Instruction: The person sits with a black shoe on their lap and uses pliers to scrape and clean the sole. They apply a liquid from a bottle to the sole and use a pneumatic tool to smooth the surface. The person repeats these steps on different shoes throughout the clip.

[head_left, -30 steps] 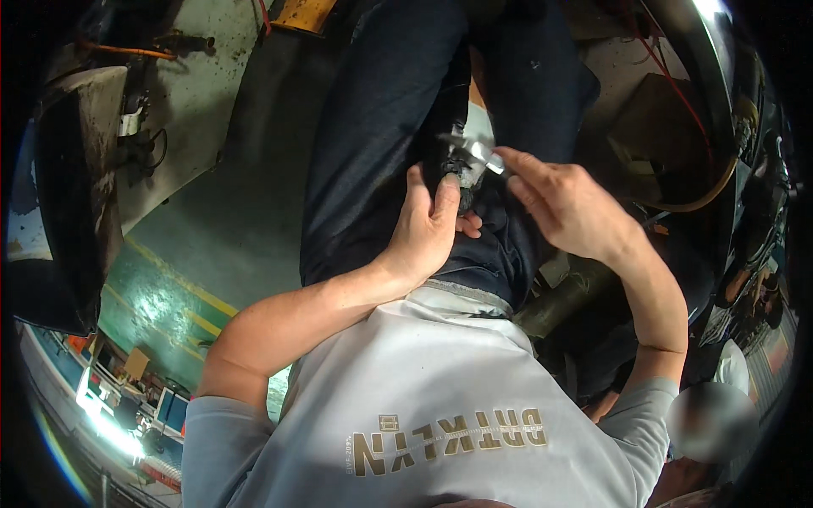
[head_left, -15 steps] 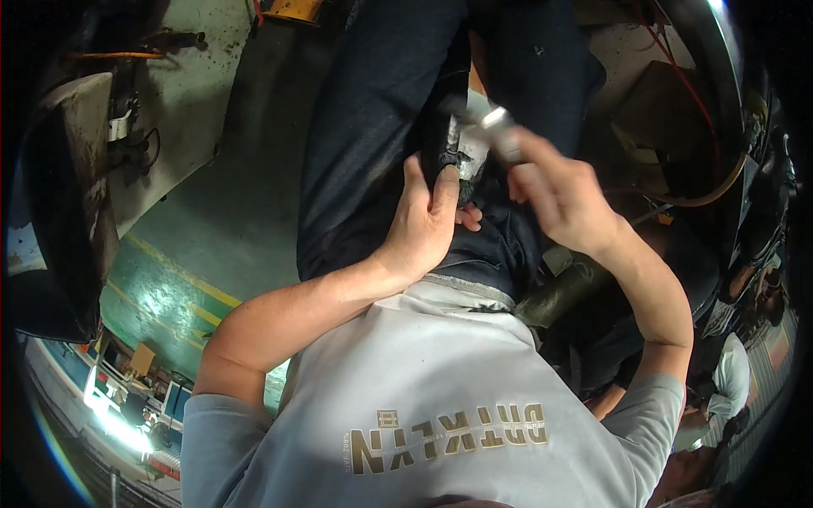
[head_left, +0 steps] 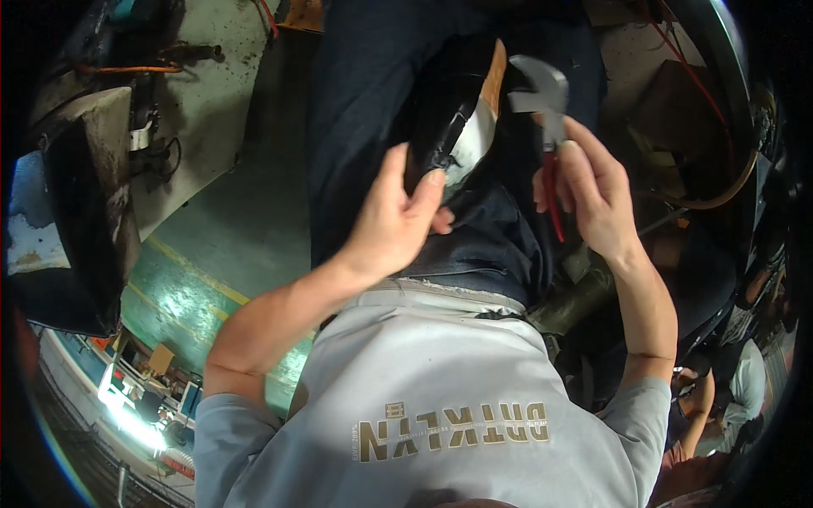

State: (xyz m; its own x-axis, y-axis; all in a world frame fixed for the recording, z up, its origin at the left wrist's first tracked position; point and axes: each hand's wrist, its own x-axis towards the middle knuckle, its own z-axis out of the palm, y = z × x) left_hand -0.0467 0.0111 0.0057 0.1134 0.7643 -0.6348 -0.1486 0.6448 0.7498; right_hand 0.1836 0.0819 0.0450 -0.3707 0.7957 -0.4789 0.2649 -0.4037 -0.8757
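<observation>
A black shoe (head_left: pixel 476 140) rests between my thighs, its white and tan underside turned up. The black upper is folded over the edge close to my thumb. My left hand (head_left: pixel 394 212) grips the near end of the shoe, thumb on the folded edge and other fingers partly hidden beneath. To the right of it, my right hand (head_left: pixel 595 190) is closed around red-handled lasting pincers (head_left: pixel 542 89). Their broad, curved metal head points away from me, apart from the shoe.
A stained pale panel (head_left: pixel 195 110) stands on the left above a green floor (head_left: pixel 190 279) with yellow lines. A curved hose (head_left: pixel 720 199) and dark equipment are at the right. Another person (head_left: pixel 745 385) is visible at the lower right.
My right hand and the pincers have moved right, away from the shoe. More of its white and tan underside shows. My left hand still holds the shoe, slightly lower and further left.
</observation>
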